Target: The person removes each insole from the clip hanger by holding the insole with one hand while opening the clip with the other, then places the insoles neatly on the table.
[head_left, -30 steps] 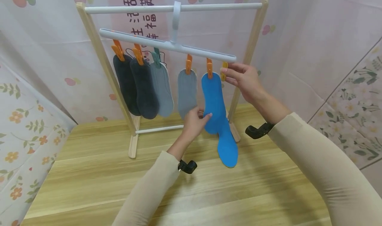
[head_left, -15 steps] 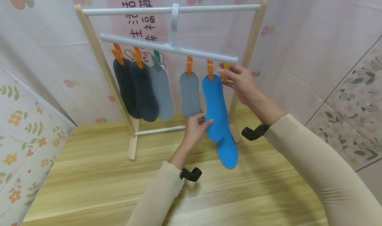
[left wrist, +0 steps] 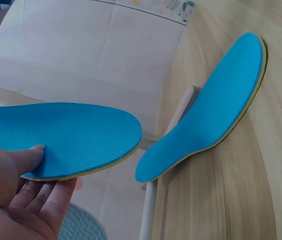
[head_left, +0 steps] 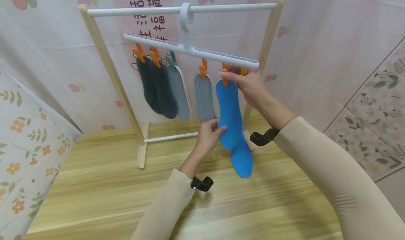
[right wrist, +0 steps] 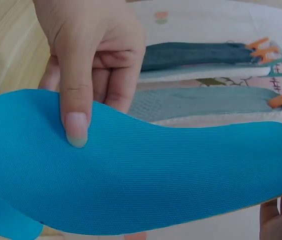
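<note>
A blue insole [head_left: 228, 109] hangs from an orange clothespin [head_left: 225, 79] near the right end of a white hanger [head_left: 190, 50]. My left hand [head_left: 207, 138] pinches the insole's lower edge, thumb on its blue face, as the left wrist view shows. At the top, my right hand [head_left: 251, 87] pinches that orange clothespin, its thumb lying across it. A yellow clothespin [head_left: 244, 71] sits just beside, partly behind the right hand. A second blue insole [head_left: 242, 159] lies on the table, its upper end overlapped by the hanging one.
Two dark insoles [head_left: 166, 95] and two light grey insoles [head_left: 204, 95] hang from other clothespins. The hanger hooks over a wooden rack's white top bar [head_left: 136, 11]. The rack stands on a wooden table [head_left: 104, 197] before printed curtains.
My right hand has moved left from the yellow clothespin to the orange one. The hanger has turned, its left end shifting right with the dark insoles. My left hand keeps its hold on the blue insole.
</note>
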Demonstrator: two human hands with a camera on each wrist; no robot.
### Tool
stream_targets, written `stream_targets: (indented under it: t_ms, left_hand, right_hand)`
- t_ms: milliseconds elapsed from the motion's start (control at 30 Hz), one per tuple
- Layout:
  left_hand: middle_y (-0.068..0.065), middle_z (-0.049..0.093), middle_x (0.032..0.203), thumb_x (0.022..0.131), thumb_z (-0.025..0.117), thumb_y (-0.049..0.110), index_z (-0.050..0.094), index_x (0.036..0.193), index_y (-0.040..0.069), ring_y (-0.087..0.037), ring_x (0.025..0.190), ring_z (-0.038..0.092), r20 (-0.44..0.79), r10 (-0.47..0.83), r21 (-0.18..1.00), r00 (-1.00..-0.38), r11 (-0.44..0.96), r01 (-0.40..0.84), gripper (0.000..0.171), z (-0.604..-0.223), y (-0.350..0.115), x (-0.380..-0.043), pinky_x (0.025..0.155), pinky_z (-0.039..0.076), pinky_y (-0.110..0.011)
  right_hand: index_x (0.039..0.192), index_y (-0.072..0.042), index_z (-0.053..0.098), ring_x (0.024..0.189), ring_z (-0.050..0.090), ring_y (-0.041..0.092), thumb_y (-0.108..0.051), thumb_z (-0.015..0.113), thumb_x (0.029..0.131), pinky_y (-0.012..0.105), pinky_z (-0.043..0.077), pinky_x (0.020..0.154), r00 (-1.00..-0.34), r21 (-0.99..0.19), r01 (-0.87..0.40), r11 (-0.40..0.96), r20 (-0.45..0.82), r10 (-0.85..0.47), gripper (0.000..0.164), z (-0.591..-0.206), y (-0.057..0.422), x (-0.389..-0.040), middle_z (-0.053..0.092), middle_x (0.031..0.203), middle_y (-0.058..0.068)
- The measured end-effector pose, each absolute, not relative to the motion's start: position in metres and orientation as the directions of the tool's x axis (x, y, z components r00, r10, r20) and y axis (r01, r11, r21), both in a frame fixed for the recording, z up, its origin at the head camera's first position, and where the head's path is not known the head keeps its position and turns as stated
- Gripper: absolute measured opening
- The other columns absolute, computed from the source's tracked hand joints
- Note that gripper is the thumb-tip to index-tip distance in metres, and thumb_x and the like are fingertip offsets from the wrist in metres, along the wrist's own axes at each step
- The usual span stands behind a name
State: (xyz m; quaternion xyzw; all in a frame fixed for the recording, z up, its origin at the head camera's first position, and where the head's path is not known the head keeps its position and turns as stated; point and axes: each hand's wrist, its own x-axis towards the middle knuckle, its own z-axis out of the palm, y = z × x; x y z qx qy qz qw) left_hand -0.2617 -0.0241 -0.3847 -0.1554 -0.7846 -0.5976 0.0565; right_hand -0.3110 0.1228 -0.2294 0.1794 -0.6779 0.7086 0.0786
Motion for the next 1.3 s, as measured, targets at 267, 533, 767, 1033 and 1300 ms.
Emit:
stream_targets:
  t_ms: [267,533,767,1033,1300]
  left_hand:
    - [-0.017,0.075,0.101,0.099,0.066,0.017,0.074,0.106,0.000,-0.029,0.097,0.073,0.268,0.179,0.918,-0.947,0.250,0.307,0.019,-0.385,-0.025,-0.263,0.081,0.059,-0.034]
    - [-0.018,0.074,0.101,0.099,0.065,0.015,0.072,0.105,0.000,-0.029,0.094,0.072,0.279,0.188,0.916,-0.942,0.243,0.320,0.018,-0.387,-0.028,-0.261,0.079,0.057,-0.032]
    - [-0.018,0.074,0.095,0.098,0.066,0.013,0.073,0.108,-0.001,-0.029,0.087,0.071,0.283,0.219,0.897,-0.934,0.286,0.338,0.018,-0.391,-0.031,-0.252,0.075,0.055,-0.031]
    - [-0.015,0.076,0.106,0.097,0.068,0.013,0.073,0.114,0.002,-0.030,0.100,0.073,0.152,0.315,0.909,-0.937,0.328,0.258,0.021,-0.406,-0.035,-0.234,0.085,0.058,-0.033]
    - [-0.018,0.077,0.098,0.096,0.069,0.012,0.073,0.114,-0.002,-0.013,0.076,0.068,0.021,0.365,0.940,-0.931,0.309,0.142,0.023,-0.428,-0.037,-0.223,0.065,0.052,-0.021]
  right_hand:
    - [0.120,-0.015,0.068,0.110,0.063,0.023,-0.018,0.078,0.088,0.056,0.043,0.111,-0.923,-0.928,-0.369,-0.049,0.372,-0.098,0.034,-0.233,0.120,-0.311,0.073,0.099,-0.003]
    - [0.115,-0.010,0.073,0.100,0.071,0.022,-0.017,0.077,0.090,0.051,0.050,0.104,-0.907,-0.911,-0.408,-0.062,0.413,-0.089,0.026,-0.229,0.119,-0.314,0.075,0.091,0.000]
    - [0.119,-0.008,0.071,0.101,0.075,0.028,-0.025,0.079,0.088,0.035,0.059,0.093,-0.897,-0.900,-0.432,-0.061,0.436,-0.072,0.037,-0.228,0.117,-0.315,0.078,0.097,0.001]
    - [0.113,-0.009,0.073,0.097,0.075,0.026,-0.021,0.078,0.089,0.034,0.060,0.090,-0.893,-0.897,-0.436,-0.071,0.441,-0.086,0.027,-0.226,0.116,-0.317,0.078,0.092,0.000]
    - [0.108,-0.004,0.074,0.089,0.073,0.025,-0.012,0.077,0.090,0.033,0.061,0.088,-0.891,-0.896,-0.426,-0.124,0.439,-0.111,0.020,-0.225,0.119,-0.319,0.077,0.089,0.003]
